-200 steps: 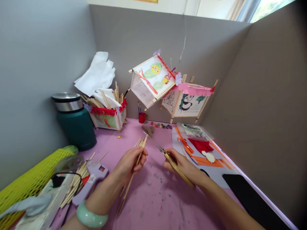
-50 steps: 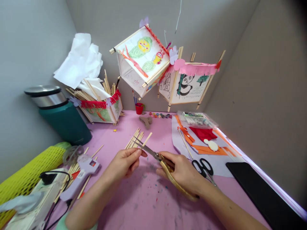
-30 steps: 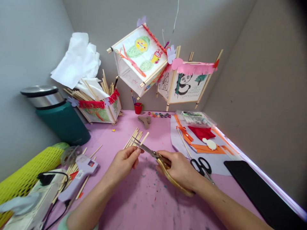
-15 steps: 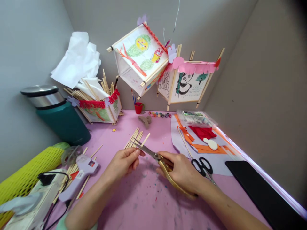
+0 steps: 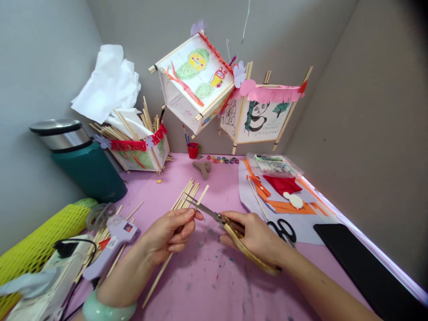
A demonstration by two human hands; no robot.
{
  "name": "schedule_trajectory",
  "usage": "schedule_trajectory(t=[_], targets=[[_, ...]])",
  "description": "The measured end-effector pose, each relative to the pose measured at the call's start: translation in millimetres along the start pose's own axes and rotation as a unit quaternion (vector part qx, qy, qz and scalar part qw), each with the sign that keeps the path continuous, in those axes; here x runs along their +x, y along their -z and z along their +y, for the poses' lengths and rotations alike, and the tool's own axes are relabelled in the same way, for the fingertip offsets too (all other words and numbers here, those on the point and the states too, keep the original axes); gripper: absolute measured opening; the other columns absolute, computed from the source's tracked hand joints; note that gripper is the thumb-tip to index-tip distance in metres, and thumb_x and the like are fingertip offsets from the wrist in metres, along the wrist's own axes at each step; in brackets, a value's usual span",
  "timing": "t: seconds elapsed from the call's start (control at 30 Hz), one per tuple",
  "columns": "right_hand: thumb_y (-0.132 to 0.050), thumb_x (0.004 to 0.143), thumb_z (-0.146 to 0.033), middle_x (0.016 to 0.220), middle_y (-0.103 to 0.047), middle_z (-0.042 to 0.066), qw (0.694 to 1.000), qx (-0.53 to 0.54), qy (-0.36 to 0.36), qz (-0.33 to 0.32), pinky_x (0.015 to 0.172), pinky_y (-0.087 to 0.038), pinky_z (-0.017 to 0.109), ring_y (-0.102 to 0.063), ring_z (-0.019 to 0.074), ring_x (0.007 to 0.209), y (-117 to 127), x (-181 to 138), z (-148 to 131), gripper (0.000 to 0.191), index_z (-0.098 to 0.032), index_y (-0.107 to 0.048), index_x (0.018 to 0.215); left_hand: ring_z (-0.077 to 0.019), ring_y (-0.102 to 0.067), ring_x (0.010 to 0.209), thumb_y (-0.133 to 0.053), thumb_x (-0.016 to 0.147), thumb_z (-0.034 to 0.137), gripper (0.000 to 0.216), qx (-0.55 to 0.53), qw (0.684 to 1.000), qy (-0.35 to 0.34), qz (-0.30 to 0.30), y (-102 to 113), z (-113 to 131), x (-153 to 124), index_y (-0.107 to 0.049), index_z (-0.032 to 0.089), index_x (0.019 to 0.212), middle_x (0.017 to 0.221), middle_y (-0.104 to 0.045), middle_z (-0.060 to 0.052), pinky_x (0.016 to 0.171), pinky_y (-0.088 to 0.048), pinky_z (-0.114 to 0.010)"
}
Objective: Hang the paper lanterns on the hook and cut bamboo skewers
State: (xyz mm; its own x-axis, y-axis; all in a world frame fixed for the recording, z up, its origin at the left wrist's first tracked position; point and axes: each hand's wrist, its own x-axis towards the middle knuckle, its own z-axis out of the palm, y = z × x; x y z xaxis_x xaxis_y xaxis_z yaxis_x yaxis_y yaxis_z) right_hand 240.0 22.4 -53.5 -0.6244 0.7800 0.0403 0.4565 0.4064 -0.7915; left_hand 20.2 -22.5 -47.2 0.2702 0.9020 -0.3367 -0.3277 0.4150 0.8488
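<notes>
My left hand (image 5: 177,227) is closed, pinching a thin wooden stick (image 5: 202,195) between thumb and fingers. The stick's upper end slants up past the blades; a long pale length runs down below the hand toward the table's front. In my right hand (image 5: 257,238) are gold-handled scissors (image 5: 234,234), fingers wrapped round the handles. Their blades are parted and point up left, with the stick between or against them just above my left fingertips. Behind the blades, a row of wooden sticks (image 5: 183,196) lies on the pink table (image 5: 214,285).
Black-handled scissors (image 5: 282,229) lie right of my right hand, near a black slab (image 5: 361,272). A purple glue gun (image 5: 112,245) and a power strip (image 5: 50,276) sit at left. Behind stand a green tumbler (image 5: 88,167) and a stick-filled paper lantern (image 5: 140,156); two decorated lanterns (image 5: 264,113) hang above.
My left forearm and wrist have turned, showing a pale green bangle and the stick's lower length below the hand. The scissors stay almost in place, their handles spread slightly wider.
</notes>
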Motion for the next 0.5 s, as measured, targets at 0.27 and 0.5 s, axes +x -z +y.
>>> schedule_trajectory(t=[0.27, 0.5], targets=[[-0.052, 0.076, -0.024, 0.057, -0.046, -0.006, 0.998, -0.060, 0.011, 0.024, 0.049, -0.027, 0.020, -0.036, 0.0092, 0.052, -3, 3, 2, 0.009, -0.022, -0.060, 0.080, -0.0012, -0.014, 0.032, -0.050, 0.082, 0.043, 0.032, 0.115, 0.986, -0.050, 0.112, -13, -3, 5, -0.058, 0.014, 0.094, 0.048, -0.044, 0.008, 0.032, -0.008, -0.018], [-0.053, 0.074, -0.022, 0.057, -0.049, -0.005, 0.996, -0.078, 0.006, 0.032, 0.049, -0.026, 0.020, -0.037, 0.0090, 0.052, -4, 4, -3, 0.006, -0.021, -0.058, 0.076, -0.0019, -0.019, 0.032, -0.050, 0.080, 0.042, 0.029, 0.186, 0.964, -0.075, 0.174, -21, -5, 9, -0.053, 0.015, 0.089, 0.049, -0.046, 0.007, 0.034, -0.011, -0.018]])
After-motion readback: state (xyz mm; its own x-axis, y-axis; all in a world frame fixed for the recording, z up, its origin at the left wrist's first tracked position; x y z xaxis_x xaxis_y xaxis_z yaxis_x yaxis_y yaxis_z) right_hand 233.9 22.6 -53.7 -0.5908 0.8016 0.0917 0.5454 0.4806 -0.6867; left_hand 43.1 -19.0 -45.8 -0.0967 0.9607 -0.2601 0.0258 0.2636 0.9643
